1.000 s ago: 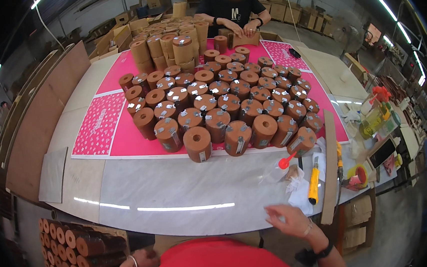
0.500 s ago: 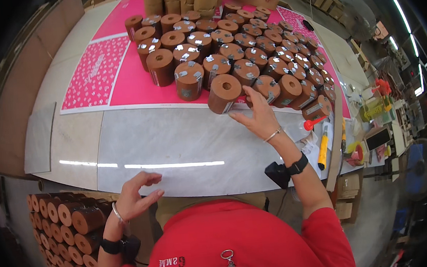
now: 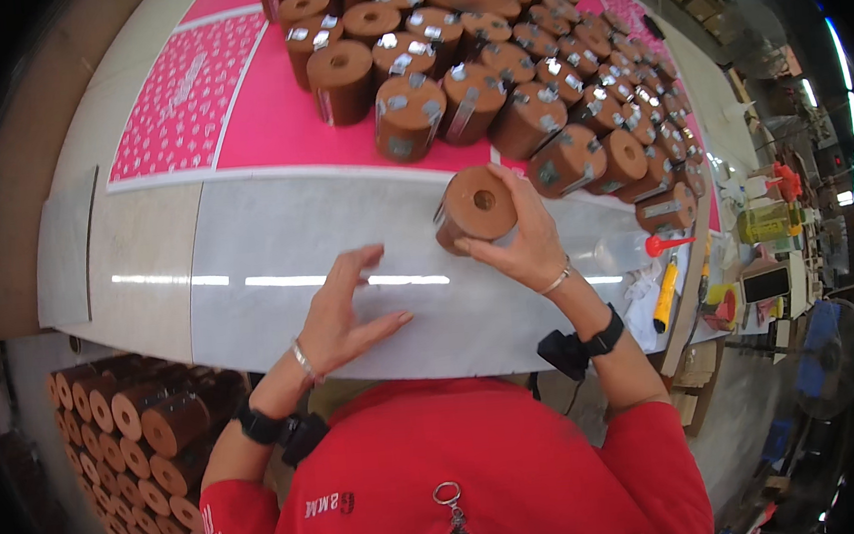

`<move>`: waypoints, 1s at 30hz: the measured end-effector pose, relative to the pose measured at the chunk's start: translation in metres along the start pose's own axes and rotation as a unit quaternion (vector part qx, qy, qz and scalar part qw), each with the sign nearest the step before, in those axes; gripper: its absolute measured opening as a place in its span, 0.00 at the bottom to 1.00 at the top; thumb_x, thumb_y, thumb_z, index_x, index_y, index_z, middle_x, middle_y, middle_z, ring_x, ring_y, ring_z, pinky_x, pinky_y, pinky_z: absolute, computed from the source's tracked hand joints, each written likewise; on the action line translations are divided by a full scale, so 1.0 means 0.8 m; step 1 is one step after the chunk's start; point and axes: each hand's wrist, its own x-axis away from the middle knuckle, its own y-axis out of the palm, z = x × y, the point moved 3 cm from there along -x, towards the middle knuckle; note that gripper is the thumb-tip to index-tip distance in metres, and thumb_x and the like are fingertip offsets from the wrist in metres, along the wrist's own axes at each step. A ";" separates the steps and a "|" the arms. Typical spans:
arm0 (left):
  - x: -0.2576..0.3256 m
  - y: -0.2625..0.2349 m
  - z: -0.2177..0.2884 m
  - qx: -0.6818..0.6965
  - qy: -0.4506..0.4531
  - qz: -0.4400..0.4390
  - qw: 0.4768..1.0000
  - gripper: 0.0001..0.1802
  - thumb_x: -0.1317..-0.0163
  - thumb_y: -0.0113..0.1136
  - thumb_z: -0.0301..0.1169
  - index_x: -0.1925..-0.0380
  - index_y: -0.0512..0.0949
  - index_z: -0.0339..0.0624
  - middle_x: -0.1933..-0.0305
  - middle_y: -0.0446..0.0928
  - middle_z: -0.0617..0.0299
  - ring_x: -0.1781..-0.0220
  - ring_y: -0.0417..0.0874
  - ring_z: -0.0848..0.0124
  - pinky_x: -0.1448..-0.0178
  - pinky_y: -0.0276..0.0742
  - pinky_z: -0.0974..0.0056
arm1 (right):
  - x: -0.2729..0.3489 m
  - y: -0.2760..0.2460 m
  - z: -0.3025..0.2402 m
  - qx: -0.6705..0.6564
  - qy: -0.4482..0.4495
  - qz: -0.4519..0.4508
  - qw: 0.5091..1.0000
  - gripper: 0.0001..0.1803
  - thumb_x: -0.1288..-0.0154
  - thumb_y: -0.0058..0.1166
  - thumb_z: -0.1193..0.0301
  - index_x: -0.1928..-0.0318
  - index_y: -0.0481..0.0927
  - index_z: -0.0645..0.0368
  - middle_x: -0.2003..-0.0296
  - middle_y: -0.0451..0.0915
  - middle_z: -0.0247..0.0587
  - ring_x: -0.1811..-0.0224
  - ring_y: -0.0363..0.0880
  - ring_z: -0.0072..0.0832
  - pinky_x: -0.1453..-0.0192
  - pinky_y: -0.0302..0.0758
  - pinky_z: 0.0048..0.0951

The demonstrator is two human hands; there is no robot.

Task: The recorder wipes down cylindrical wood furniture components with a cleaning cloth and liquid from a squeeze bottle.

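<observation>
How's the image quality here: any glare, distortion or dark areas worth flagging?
Head view: white glare streaks cross the grey tabletop; head view: fisheye distortion bows the tabletop's near edge, and the picture's corners go black; head view: despite that, the brown cylinder in the right hand reads clearly.

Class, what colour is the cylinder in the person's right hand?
The cylinder is reddish brown, seen best in the head view.
</observation>
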 end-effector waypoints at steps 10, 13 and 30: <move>-0.043 0.080 0.000 0.063 0.075 0.040 0.994 0.53 0.64 0.77 0.44 0.39 0.57 0.41 0.43 0.68 0.48 0.43 0.72 0.53 0.41 0.71 0.56 | 0.048 -0.009 -0.055 -0.056 -0.139 -0.105 0.983 0.34 0.55 0.67 0.65 0.44 0.73 0.53 0.43 0.67 0.54 0.43 0.67 0.48 0.42 0.68 0.41; -0.042 0.097 -0.006 0.086 0.061 0.064 0.992 0.52 0.64 0.76 0.44 0.40 0.58 0.42 0.44 0.69 0.48 0.43 0.73 0.53 0.42 0.71 0.56 | 0.054 -0.014 -0.055 -0.035 -0.150 -0.078 0.985 0.23 0.52 0.64 0.68 0.51 0.79 0.51 0.44 0.69 0.50 0.41 0.65 0.48 0.42 0.68 0.42; -0.046 0.112 -0.012 0.060 0.131 0.122 0.982 0.49 0.66 0.77 0.44 0.44 0.61 0.39 0.48 0.69 0.50 0.48 0.72 0.54 0.44 0.67 0.56 | 0.032 -0.014 -0.066 0.085 -0.184 -0.006 0.979 0.08 0.52 0.61 0.72 0.69 0.78 0.55 0.70 0.75 0.33 0.64 0.72 0.34 0.68 0.73 0.32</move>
